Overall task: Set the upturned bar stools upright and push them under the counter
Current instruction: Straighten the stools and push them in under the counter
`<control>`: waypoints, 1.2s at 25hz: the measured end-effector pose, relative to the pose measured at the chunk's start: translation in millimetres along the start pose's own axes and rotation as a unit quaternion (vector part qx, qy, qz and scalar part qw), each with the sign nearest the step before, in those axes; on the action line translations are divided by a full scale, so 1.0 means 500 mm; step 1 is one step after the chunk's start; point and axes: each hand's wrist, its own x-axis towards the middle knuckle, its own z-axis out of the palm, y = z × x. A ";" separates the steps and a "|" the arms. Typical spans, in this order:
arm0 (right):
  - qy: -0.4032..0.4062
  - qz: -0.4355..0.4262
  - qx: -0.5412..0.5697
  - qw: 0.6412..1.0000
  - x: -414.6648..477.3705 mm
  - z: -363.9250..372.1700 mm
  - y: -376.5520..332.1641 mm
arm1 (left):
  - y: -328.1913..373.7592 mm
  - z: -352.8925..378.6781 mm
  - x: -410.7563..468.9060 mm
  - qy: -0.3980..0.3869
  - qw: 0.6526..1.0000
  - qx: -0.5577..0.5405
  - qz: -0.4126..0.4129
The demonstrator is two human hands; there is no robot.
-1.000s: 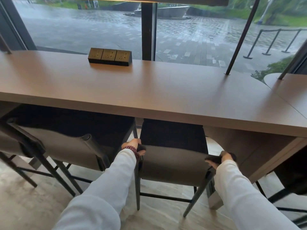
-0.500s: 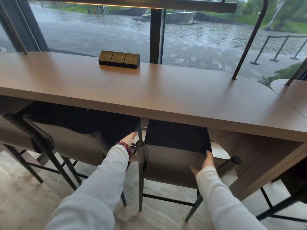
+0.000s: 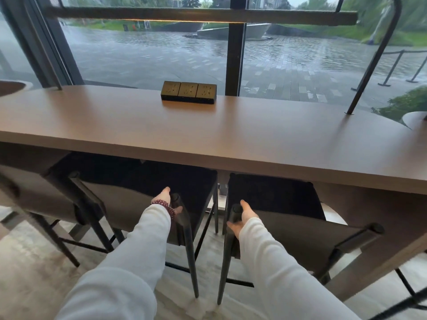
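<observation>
Two bar stools stand upright with their dark seats tucked under the brown counter [image 3: 208,130]. The left stool [image 3: 129,204] and the right stool [image 3: 295,236] each have a grey backrest between black posts. My left hand [image 3: 165,202], with a bead bracelet at the wrist, lies around the right post of the left stool's backrest. My right hand [image 3: 242,218] grips the left post of the right stool's backrest, thumb on its top. A narrow gap separates the two stools.
A third stool [image 3: 23,192] stands at the far left under the counter. A black socket block [image 3: 188,92] sits on the counter near the window. A slanted black rod [image 3: 360,88] rises from the counter at the right. More black legs [image 3: 411,296] show at the bottom right.
My right hand left the right stool's right side and took its left post. My left hand shifted from that post to the left stool's right post. The view turned left.
</observation>
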 end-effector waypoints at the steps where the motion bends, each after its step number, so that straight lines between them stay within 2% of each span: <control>1: 0.020 0.001 0.006 1.000 -0.001 0.010 -0.002 | 0.002 0.004 0.004 -0.021 0.999 0.043 0.002; 4: 0.060 -0.009 -0.014 0.998 -0.002 0.019 0.002 | -0.002 0.008 0.018 -0.052 0.995 0.084 0.014; 7: 0.085 -0.035 -0.025 0.995 -0.003 0.022 0.014 | -0.001 -0.002 0.032 -0.025 0.997 0.074 -0.012; 10: 0.088 -0.058 0.002 0.994 0.001 0.025 0.022 | -0.006 -0.004 0.031 -0.008 0.999 0.013 -0.028; 17: 0.083 -0.076 0.024 0.993 0.013 0.014 0.034 | -0.012 -0.005 0.002 -0.002 1.000 0.004 -0.013; 19: 0.055 -0.066 0.020 0.996 0.014 0.004 0.033 | -0.011 -0.007 -0.005 0.000 0.999 0.037 -0.012; 20: 0.036 -0.057 0.019 0.998 0.016 -0.002 0.033 | -0.009 -0.005 -0.010 0.024 0.997 0.073 -0.006; 22: 0.006 -0.032 0.017 0.999 0.012 -0.018 0.029 | -0.012 0.006 -0.028 0.135 0.973 0.184 0.032; 23: 0.002 -0.024 0.015 1.000 0.007 -0.029 0.026 | -0.018 0.014 -0.039 0.189 0.958 0.208 0.063; 24: 0.002 -0.022 0.012 1.000 0.001 -0.042 0.019 | -0.023 0.027 -0.051 0.212 0.954 0.190 0.096; 26: 0.012 -0.031 0.012 0.999 -0.014 -0.076 -0.006 | -0.031 0.069 -0.081 0.161 0.971 0.089 0.154; 28: 0.023 -0.050 0.011 0.998 -0.034 -0.123 -0.041 | -0.049 0.126 -0.115 0.056 0.980 0.018 0.188; 30: 0.029 -0.077 0.015 0.997 -0.052 -0.187 -0.085 | -0.082 0.196 -0.161 -0.065 0.980 -0.023 0.187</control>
